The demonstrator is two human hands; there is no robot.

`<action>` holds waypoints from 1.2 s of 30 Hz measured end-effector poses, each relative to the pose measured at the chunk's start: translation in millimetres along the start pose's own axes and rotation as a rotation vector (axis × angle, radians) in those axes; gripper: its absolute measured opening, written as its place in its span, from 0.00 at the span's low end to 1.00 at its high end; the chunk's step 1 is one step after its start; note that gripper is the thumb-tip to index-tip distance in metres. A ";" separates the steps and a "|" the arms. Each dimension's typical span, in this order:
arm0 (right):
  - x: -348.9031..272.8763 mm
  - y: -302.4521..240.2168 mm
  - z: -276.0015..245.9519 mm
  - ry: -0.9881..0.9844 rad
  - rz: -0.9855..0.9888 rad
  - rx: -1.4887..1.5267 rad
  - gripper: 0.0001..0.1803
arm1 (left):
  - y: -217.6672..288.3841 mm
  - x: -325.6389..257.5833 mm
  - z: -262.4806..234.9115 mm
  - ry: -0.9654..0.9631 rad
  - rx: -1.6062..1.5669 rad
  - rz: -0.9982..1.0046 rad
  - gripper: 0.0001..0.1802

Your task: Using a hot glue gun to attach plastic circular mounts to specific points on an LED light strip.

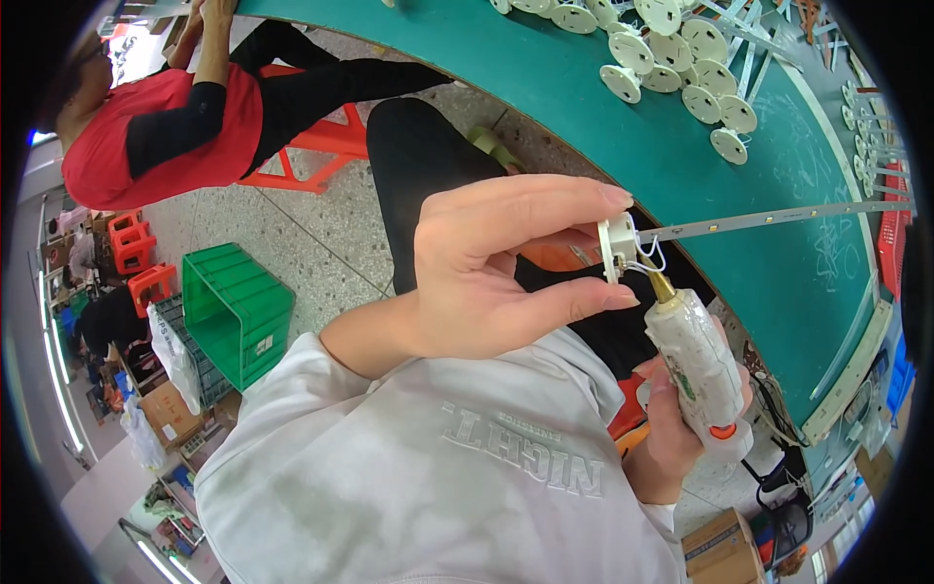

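Left hand [486, 273]: grasping, thumb and fingertips pinching a white round cap [615, 248] by its rim, right of centre.
Right hand [671, 428]: wrapped round a white glue gun [693, 355], five o'clock of the cap; brass-coloured nozzle [663, 285] close to the wires, contact uncertain.
Cap: probably light, stiff, smooth plastic; best taken by the rim.
White wires [662, 258]: fine, looped, likely the fragile part; not for gripping.
LED strip [769, 220]: runs toward three o'clock; thin, presumably light and bendable; support by the edges.
Glue gun: likely heavier; hold by the body, nozzle presumably hot.
Green tabletop [759, 282]: pile of similar caps [671, 51] at one o'clock.
Green crate [261, 316]: on the floor, nine o'clock.
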State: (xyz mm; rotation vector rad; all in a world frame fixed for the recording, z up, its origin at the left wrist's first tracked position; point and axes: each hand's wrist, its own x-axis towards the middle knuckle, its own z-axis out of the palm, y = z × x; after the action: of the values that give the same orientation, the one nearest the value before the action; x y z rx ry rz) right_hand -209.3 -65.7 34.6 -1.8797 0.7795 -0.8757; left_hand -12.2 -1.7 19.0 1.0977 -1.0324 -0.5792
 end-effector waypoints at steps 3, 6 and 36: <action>-1.5 -1.8 2.3 0.022 0.032 0.015 0.15 | -0.4 -0.7 1.6 0.006 -0.011 0.003 0.26; -16.5 14.1 -18.8 -0.112 -0.038 0.007 0.20 | 1.3 -0.4 -0.1 -0.004 0.018 0.032 0.27; 1.2 -1.3 -10.9 -0.143 0.053 -0.030 0.10 | 2.0 -2.3 -0.6 0.002 0.013 0.062 0.28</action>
State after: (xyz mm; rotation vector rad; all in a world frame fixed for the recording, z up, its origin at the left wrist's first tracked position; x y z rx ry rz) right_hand -217.2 -71.1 39.9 -1.9156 0.7547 -0.6917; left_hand -12.8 1.2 19.9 1.0735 -1.0658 -0.5227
